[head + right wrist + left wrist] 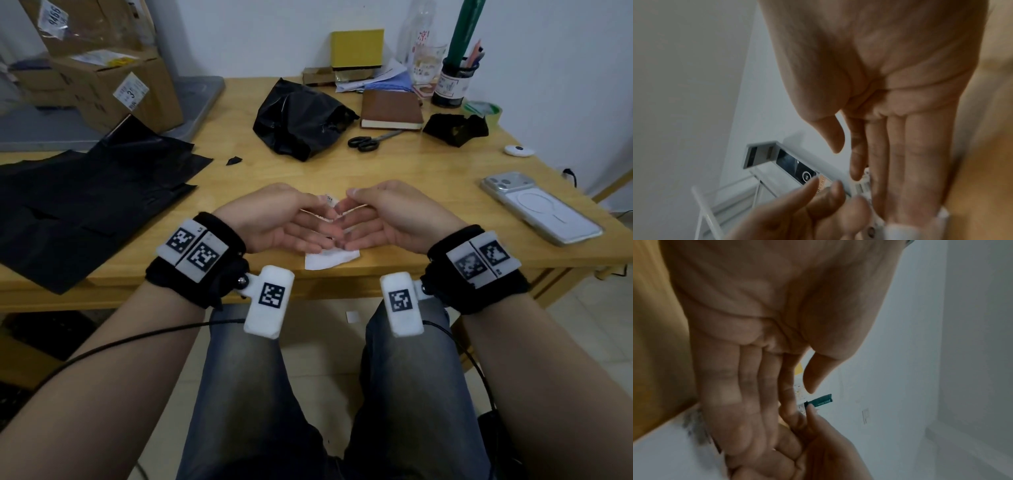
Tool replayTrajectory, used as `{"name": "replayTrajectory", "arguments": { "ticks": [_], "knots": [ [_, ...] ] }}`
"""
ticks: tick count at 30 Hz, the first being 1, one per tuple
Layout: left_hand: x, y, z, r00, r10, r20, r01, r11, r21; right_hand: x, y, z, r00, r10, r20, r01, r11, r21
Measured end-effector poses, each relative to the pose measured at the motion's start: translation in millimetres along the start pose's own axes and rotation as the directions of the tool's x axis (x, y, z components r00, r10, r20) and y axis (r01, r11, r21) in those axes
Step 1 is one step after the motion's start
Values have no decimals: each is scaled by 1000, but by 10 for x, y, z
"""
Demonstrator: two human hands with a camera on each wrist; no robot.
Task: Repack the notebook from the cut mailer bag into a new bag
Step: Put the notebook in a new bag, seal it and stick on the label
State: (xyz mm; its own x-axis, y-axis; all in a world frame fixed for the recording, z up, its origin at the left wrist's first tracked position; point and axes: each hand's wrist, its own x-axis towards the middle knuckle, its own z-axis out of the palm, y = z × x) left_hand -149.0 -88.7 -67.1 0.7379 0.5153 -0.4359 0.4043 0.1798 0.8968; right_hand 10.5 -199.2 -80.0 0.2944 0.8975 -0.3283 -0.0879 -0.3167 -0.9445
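Both my hands are raised just above the near edge of the tabletop [428, 164], palms turned toward each other, fingertips meeting over a small white label [330, 199]. The left hand [274, 219] and right hand [397, 216] each have mostly straight fingers. Whether either thumb truly pinches the label I cannot tell, since the fingers hide the contact and the wrist views are blurred. A white paper slip [332, 258] lies flat on the tabletop below them.

The notebook [392, 109] is already out, lying closed at the far right, beside the crumpled cut mailer bag [298, 118] and the scissors [368, 140]. Flat black bags [85, 192] are spread at my left.

I judge the step in hand is handling this label, perhaps peeling it from its backing. To do it well I should keep the grip at the very corner, pull slowly and evenly so the label doesn't curl or stick to itself, and keep it off my other fingers. Then I reach for a flat bag and the notebook.
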Motion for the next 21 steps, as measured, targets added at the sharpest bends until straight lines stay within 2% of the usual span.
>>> {"name": "replayTrajectory", "arguments": {
  "ticks": [2, 5, 8, 11, 13, 15, 18, 21],
  "knots": [
    [89, -4, 2, 1000, -29, -9, 29, 998, -53, 69, 13, 18, 1000, 16, -7, -16, 1000, 5],
    [232, 26, -61, 995, -63, -72, 46, 975, -216, 188, 8, -10, 999, 4, -54, 2, 994, 113],
    [343, 69, -130, 982, -18, -186, -38, 954, -297, 291, 2, -58, 991, -48, -126, 70, 981, 179],
    [370, 34, -135, 974, 22, -225, -91, 949, -301, 308, 31, -68, 987, -84, -140, 108, 979, 171],
    [350, -32, -137, 975, 33, -220, -102, 945, -311, 262, 72, -76, 987, -90, -132, 112, 979, 168],
    [301, -83, -147, 980, 26, -195, -86, 948, -307, 179, 97, -81, 996, -50, -70, 60, 986, 154],
    [188, -117, -142, 991, -22, -129, -10, 969, -246, 42, 99, -69, 998, 47, 31, -48, 997, 64],
    [99, -114, -111, 993, -80, -92, 63, 983, -172, -35, 86, -44, 995, 95, 32, -94, 995, -25]
  ]
}}
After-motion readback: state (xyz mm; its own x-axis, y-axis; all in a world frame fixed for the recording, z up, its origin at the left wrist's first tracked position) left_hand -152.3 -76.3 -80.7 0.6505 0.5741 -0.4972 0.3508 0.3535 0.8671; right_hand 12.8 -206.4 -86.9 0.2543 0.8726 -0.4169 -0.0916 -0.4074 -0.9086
